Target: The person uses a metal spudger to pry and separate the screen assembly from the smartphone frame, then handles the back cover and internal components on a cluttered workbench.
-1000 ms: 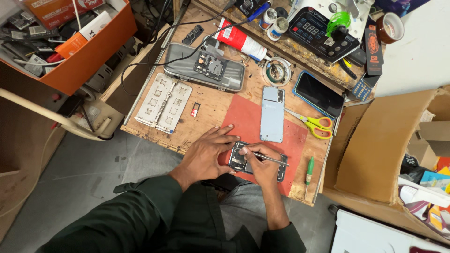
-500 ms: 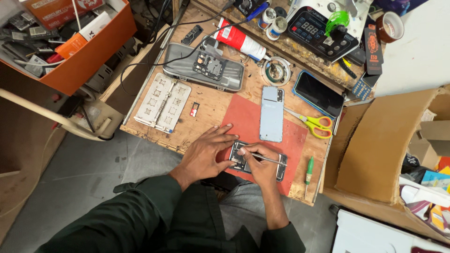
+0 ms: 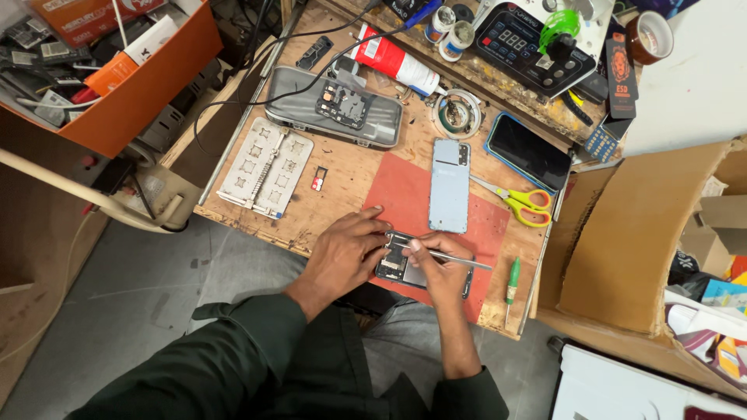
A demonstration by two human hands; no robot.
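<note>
Fingers (image 3: 372, 233) of the left hand (image 3: 342, 255) lay spread and flat, pressing the opened phone (image 3: 405, 268) at its left edge, while the right hand (image 3: 436, 264) pinched a thin metal tool (image 3: 451, 257) over it, the tip near the phone's upper part. That phone lay on a red mat (image 3: 405, 187) at the near edge of a worn wooden bench (image 3: 342, 167), above a grey floor (image 3: 156, 295).

On the mat beside it rested a pale blue back cover (image 3: 450, 185), with yellow-handled scissors (image 3: 523, 202) just to its right and a green-handled screwdriver (image 3: 512, 280) near the bench edge. Farther back sat a grey heating pad (image 3: 334, 117), a white moulded fixture (image 3: 264, 165), a dark phone (image 3: 527, 152), and a red-and-white tube (image 3: 393, 62). An orange bin (image 3: 148, 85) stood left, a cardboard box (image 3: 622, 249) right.
</note>
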